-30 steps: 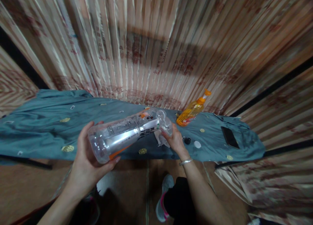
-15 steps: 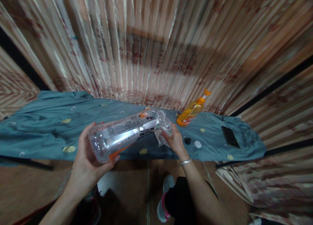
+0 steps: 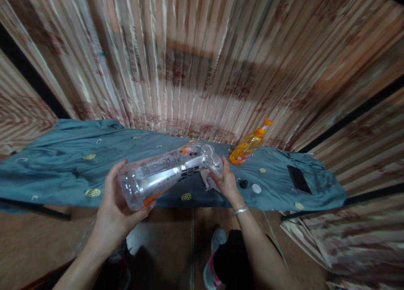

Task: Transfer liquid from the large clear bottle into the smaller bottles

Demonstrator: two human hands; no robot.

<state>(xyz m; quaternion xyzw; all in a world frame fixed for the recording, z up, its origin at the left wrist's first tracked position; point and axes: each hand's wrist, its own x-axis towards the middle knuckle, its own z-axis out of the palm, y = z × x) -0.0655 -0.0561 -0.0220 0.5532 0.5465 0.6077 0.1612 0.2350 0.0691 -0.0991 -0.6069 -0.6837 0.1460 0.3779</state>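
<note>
The big clear plastic bottle with silver label (image 3: 160, 174) is held above the table's front edge, its base grasped by the left fingers (image 3: 115, 197); by the right fingers (image 3: 224, 178), a small clear plastic container (image 3: 213, 163) is grasped at its mouth.

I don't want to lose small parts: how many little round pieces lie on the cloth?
2: a black piece, just right of the right hand, and a white disc, farther right. More may be hidden from view.
</note>
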